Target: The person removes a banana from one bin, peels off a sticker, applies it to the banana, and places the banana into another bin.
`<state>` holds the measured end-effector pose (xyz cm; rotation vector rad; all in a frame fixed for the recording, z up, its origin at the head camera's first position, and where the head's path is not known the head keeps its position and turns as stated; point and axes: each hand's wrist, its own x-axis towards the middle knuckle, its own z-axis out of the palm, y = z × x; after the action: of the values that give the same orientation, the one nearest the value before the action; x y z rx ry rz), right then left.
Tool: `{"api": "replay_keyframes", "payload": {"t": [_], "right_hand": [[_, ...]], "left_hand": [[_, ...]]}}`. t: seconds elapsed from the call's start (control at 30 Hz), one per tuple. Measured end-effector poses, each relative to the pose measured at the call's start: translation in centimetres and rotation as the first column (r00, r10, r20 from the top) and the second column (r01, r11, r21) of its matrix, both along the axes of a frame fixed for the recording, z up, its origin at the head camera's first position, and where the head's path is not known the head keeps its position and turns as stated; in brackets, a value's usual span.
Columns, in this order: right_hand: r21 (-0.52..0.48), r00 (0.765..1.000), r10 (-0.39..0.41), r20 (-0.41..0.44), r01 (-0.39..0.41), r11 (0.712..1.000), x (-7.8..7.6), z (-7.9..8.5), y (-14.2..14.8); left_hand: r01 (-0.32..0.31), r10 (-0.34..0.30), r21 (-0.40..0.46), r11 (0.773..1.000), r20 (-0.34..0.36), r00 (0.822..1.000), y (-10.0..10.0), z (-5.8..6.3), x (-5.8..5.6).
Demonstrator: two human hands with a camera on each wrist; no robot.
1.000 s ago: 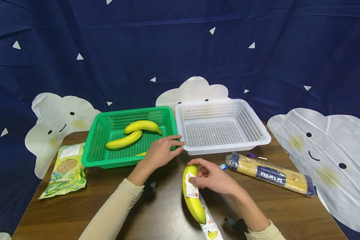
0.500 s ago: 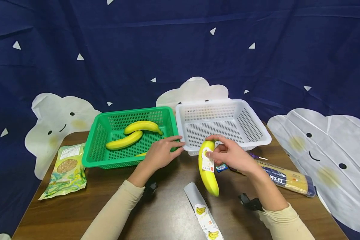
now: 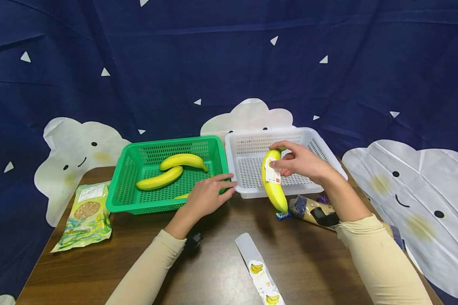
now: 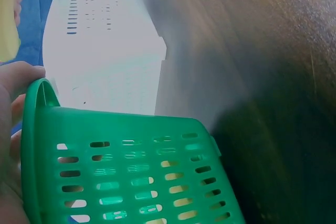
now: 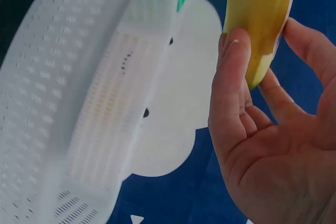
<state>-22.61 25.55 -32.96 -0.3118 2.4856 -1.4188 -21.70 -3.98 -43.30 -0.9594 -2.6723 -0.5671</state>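
A bag (image 3: 85, 214) lies on the worktop (image 3: 217, 262) beside the green basket (image 3: 149, 208), which holds three bananas (image 3: 159, 178), one mostly hidden. The left hand (image 3: 208, 195) rests at its front right corner, grip released, fingers reaching the white basket (image 3: 253, 193). In front lies a label strip (image 3: 257, 271). The right hand (image 3: 302, 161), its grip pinching, holds the stickered banana (image 3: 275, 197) over the white basket's front rim. Farther right, a pasta pack (image 3: 308, 208) runs partly behind the right sleeve (image 3: 378, 254).
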Motion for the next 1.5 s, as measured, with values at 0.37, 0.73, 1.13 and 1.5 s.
{"api": "replay_keyframes", "payload": {"t": [0.37,0.73,1.13,1.5], "right_hand": [[0.042,0.999,-0.001,0.033,-0.001,0.999,-5.0,0.7,-1.4],[0.128,0.998,0.026,0.062,-0.034,0.991,-9.3,-0.6,-3.6],[0.241,0.989,0.028,0.144,-0.062,0.968,-12.2,-3.9,-4.8],[0.348,0.968,0.067,0.241,-0.150,0.925,-12.9,-5.5,-6.8]], "left_hand": [[0.003,-0.003,0.002,1.000,-0.004,1.000,-0.3,-0.2,-0.1],[-0.001,0.001,-0.020,1.000,-0.002,1.000,-0.3,-0.3,-0.2],[0.001,-0.001,-0.045,0.999,-0.007,1.000,0.0,0.1,-0.1],[0.008,-0.008,-0.034,0.999,-0.016,1.000,-0.3,-0.1,-0.3]]}}
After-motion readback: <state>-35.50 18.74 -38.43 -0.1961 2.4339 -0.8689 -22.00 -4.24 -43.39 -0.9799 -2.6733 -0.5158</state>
